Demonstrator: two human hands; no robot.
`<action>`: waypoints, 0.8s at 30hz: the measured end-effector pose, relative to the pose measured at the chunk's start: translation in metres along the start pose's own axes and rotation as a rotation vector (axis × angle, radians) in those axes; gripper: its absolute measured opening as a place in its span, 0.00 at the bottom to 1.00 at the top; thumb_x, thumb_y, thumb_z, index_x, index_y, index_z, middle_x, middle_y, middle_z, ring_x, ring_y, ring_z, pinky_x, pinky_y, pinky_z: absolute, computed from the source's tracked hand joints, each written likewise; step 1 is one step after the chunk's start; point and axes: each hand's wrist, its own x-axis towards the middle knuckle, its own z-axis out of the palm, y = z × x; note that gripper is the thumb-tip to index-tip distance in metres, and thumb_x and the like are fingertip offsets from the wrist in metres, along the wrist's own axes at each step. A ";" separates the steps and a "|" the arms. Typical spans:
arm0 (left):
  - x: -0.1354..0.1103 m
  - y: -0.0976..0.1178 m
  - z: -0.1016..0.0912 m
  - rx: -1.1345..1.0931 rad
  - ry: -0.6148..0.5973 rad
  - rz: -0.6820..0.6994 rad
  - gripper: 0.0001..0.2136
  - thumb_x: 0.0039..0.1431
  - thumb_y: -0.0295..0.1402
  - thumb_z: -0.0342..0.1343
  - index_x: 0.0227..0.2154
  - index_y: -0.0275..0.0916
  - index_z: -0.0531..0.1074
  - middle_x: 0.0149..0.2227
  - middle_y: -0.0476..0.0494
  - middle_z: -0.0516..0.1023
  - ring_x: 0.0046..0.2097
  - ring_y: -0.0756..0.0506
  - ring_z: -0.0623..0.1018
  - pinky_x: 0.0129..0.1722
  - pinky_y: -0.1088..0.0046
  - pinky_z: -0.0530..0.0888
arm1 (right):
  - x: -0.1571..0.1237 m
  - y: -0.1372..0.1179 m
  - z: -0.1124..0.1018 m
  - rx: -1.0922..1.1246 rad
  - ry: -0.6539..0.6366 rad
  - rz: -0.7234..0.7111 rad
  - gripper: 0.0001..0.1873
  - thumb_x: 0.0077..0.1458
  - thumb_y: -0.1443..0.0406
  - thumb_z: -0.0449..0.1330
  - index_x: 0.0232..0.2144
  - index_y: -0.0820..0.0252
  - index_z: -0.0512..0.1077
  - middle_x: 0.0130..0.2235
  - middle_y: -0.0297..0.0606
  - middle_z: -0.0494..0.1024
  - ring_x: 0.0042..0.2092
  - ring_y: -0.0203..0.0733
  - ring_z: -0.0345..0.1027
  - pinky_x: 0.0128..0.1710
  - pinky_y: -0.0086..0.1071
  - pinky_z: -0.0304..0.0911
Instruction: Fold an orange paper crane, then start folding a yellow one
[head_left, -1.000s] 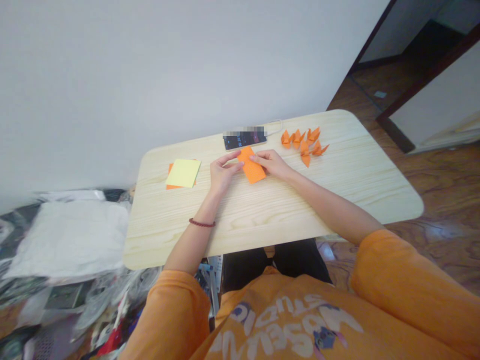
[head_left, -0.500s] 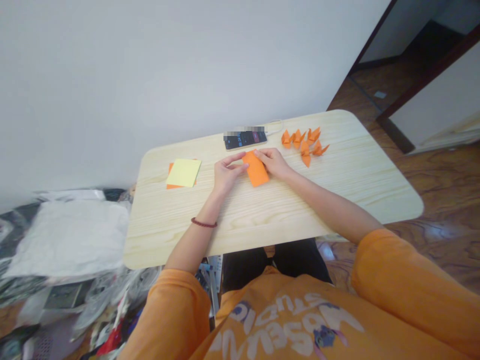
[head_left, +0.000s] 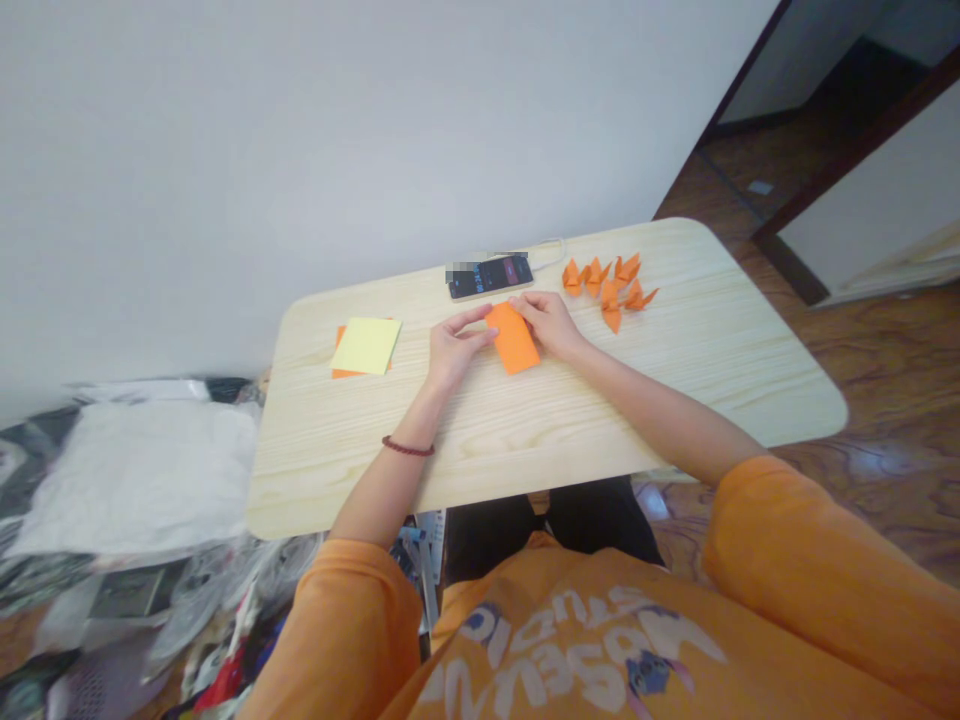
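Observation:
Between my hands is a folded orange paper [head_left: 515, 342], a narrow rectangle lying at a slant above the table. My left hand [head_left: 452, 350] grips its left edge between thumb and fingers. At its upper right side, my right hand [head_left: 550, 324] pinches the paper, and some of those fingertips are hidden. Several folded orange paper cranes [head_left: 610, 294] stand in a group to the right of my right hand. Left of my left hand lies a stack of square paper [head_left: 367, 346], yellow on top with orange showing beneath.
A phone [head_left: 491, 277] with a white cable lies at the back of the pale wooden table [head_left: 322, 440], close to the wall. Left of the table are a white cushion-like bundle [head_left: 142, 475] and plastic bags. A doorway opens at the right.
Almost nothing differs. My right hand has shifted very slightly at the paper's upper right edge; the paper stays held in both hands.

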 end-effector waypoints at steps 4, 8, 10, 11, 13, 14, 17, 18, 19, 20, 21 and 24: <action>0.000 0.000 -0.001 -0.024 0.026 -0.009 0.21 0.37 0.32 0.70 0.40 0.37 0.79 0.44 0.41 0.81 0.44 0.41 0.81 0.51 0.59 0.76 | -0.001 0.001 -0.001 -0.071 -0.025 -0.017 0.29 0.47 0.42 0.60 0.18 0.58 0.57 0.20 0.29 0.56 0.24 0.31 0.50 0.22 0.28 0.46; 0.002 0.000 -0.003 -0.058 0.088 -0.001 0.20 0.37 0.31 0.70 0.38 0.38 0.79 0.44 0.41 0.81 0.46 0.41 0.80 0.51 0.59 0.76 | -0.001 0.001 0.000 -0.063 -0.095 -0.044 0.27 0.47 0.42 0.60 0.21 0.58 0.60 0.21 0.29 0.60 0.25 0.32 0.52 0.23 0.28 0.47; 0.003 -0.001 -0.003 -0.075 0.113 0.007 0.19 0.36 0.30 0.70 0.37 0.38 0.79 0.44 0.41 0.81 0.47 0.40 0.80 0.51 0.60 0.76 | 0.000 0.003 0.000 -0.110 -0.076 -0.056 0.26 0.49 0.43 0.60 0.20 0.58 0.60 0.21 0.29 0.59 0.25 0.32 0.52 0.23 0.28 0.47; 0.004 -0.001 -0.003 -0.082 0.119 0.012 0.19 0.36 0.30 0.70 0.37 0.38 0.79 0.44 0.41 0.81 0.47 0.40 0.79 0.51 0.60 0.76 | 0.001 0.004 0.000 -0.143 -0.056 -0.057 0.26 0.50 0.44 0.59 0.19 0.58 0.60 0.20 0.30 0.59 0.25 0.32 0.52 0.23 0.28 0.46; 0.005 -0.003 -0.004 -0.097 0.118 0.015 0.19 0.37 0.30 0.69 0.37 0.38 0.79 0.44 0.41 0.81 0.48 0.41 0.79 0.51 0.61 0.76 | 0.002 0.007 -0.001 -0.206 -0.020 -0.052 0.26 0.52 0.45 0.59 0.18 0.58 0.58 0.19 0.30 0.57 0.25 0.33 0.51 0.23 0.29 0.45; 0.006 -0.004 -0.004 -0.105 0.117 0.012 0.19 0.37 0.30 0.69 0.38 0.38 0.79 0.44 0.41 0.81 0.48 0.41 0.79 0.51 0.61 0.76 | 0.002 0.007 -0.001 -0.231 -0.013 -0.051 0.26 0.52 0.46 0.59 0.17 0.58 0.58 0.18 0.30 0.56 0.25 0.33 0.51 0.23 0.29 0.44; 0.007 -0.004 -0.005 -0.128 0.145 0.002 0.20 0.37 0.29 0.69 0.38 0.37 0.79 0.45 0.41 0.80 0.48 0.40 0.79 0.50 0.61 0.77 | 0.002 0.007 -0.002 -0.234 -0.072 -0.055 0.24 0.52 0.49 0.59 0.18 0.59 0.58 0.19 0.29 0.58 0.24 0.31 0.50 0.24 0.29 0.44; 0.007 -0.004 -0.006 -0.135 0.168 0.004 0.20 0.37 0.28 0.69 0.38 0.37 0.79 0.46 0.40 0.80 0.48 0.40 0.79 0.50 0.61 0.77 | 0.002 0.006 -0.003 -0.214 -0.109 -0.057 0.23 0.52 0.49 0.59 0.19 0.59 0.59 0.20 0.29 0.59 0.24 0.31 0.51 0.24 0.29 0.45; 0.008 -0.003 -0.007 -0.141 0.195 0.009 0.20 0.37 0.28 0.69 0.39 0.37 0.79 0.46 0.40 0.80 0.48 0.40 0.79 0.49 0.61 0.77 | 0.001 0.005 -0.003 -0.197 -0.142 -0.059 0.22 0.52 0.50 0.59 0.20 0.59 0.60 0.20 0.28 0.60 0.24 0.31 0.51 0.24 0.29 0.45; 0.008 -0.002 -0.007 -0.147 0.219 0.015 0.20 0.38 0.28 0.69 0.39 0.37 0.79 0.47 0.40 0.80 0.48 0.40 0.79 0.49 0.62 0.77 | 0.001 0.004 -0.002 -0.193 -0.163 -0.060 0.21 0.53 0.51 0.59 0.21 0.59 0.61 0.20 0.28 0.60 0.23 0.31 0.52 0.24 0.28 0.46; 0.009 -0.002 -0.008 -0.152 0.239 0.020 0.19 0.38 0.27 0.69 0.39 0.38 0.78 0.47 0.40 0.80 0.48 0.40 0.79 0.49 0.62 0.78 | 0.000 0.003 -0.002 -0.205 -0.165 -0.063 0.21 0.53 0.51 0.58 0.21 0.59 0.61 0.20 0.28 0.60 0.23 0.30 0.51 0.23 0.28 0.45; 0.010 -0.001 -0.008 -0.166 0.263 0.022 0.20 0.38 0.28 0.69 0.39 0.38 0.78 0.48 0.40 0.79 0.49 0.40 0.79 0.48 0.63 0.78 | -0.002 0.000 -0.001 -0.309 -0.120 -0.064 0.23 0.57 0.52 0.55 0.17 0.59 0.61 0.17 0.28 0.59 0.21 0.30 0.50 0.22 0.29 0.43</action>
